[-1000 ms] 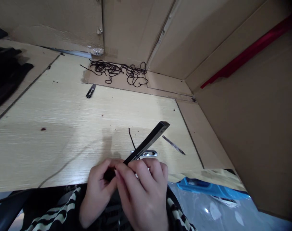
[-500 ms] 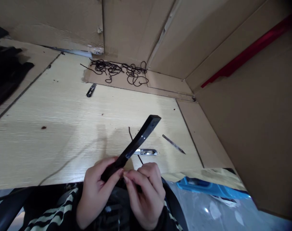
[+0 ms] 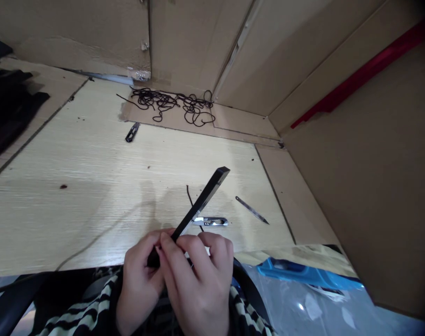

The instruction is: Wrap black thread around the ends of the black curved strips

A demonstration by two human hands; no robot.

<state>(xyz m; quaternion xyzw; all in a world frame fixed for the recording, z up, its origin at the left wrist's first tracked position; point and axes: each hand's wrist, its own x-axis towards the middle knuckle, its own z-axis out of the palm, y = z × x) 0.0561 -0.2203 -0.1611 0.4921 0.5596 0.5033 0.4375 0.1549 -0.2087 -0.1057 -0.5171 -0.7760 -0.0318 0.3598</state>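
A long black strip (image 3: 204, 198) slants up and to the right from my hands, its squared end above the table. My left hand (image 3: 140, 275) is closed around its lower part. Against the strip, beside the left fingers, my right hand (image 3: 198, 275) has its thumb and forefinger pinched together; what lies between them is too small to make out. Just beyond the hands, silver thread snips (image 3: 212, 221) lie on the table over a short dark cord (image 3: 189, 195). Farther right is a flat pointed metal tool (image 3: 251, 210).
Tangled dark cord (image 3: 163, 100) lies on cardboard at the back, near black snips (image 3: 132, 132). Dark strips (image 3: 12, 107) are piled at the left. Cardboard walls (image 3: 366, 186) stand behind and to the right. A blue plastic item (image 3: 310, 274) is below the table's right edge.
My right hand has moved left and up, over to the strip beside my left fingers. The strip has turned, showing its narrow edge more.
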